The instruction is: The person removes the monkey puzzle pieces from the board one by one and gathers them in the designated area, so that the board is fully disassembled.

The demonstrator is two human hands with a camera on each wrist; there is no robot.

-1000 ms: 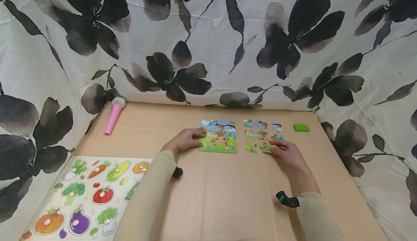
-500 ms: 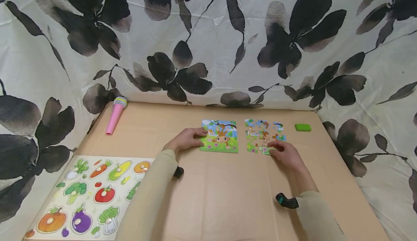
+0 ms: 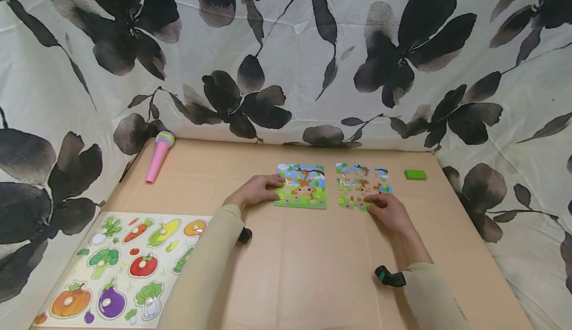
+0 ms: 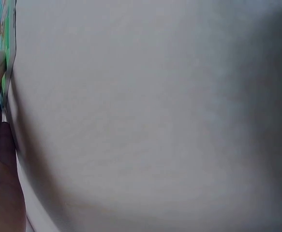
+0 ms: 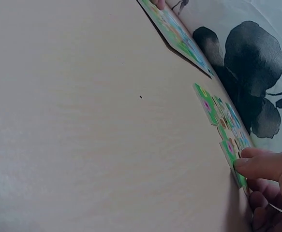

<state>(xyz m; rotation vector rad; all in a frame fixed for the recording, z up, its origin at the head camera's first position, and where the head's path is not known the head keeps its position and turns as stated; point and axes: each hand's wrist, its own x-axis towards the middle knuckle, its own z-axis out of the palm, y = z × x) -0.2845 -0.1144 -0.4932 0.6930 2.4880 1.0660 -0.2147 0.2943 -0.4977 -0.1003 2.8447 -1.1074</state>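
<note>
In the head view, my left hand [image 3: 253, 191] grips the left edge of a square picture card [image 3: 300, 199] with a monkey on it. The left wrist view shows the thumb over the card's green margin [image 4: 7, 58]. To the right lie the pieces of a matching monkey jigsaw [image 3: 346, 182], partly spread with gaps between them. My right hand [image 3: 394, 215] pinches a green-edged puzzle piece [image 5: 229, 152] at the jigsaw's near right corner. Its fingers hide part of that corner. The piece sits close beside its neighbours; whether it interlocks, I cannot tell.
A green block [image 3: 415, 174] lies right of the jigsaw. A pink toy microphone [image 3: 159, 159] rests at the back left. A vegetable board [image 3: 120, 243] covers the near left, partly under my left sleeve. Floral cloth [image 3: 308, 116] hangs behind the tabletop [image 3: 308, 270].
My right hand has slid slightly left, bringing the green-edged puzzle piece closer to the bottom-row pieces. The left hand stays on the picture card.
</note>
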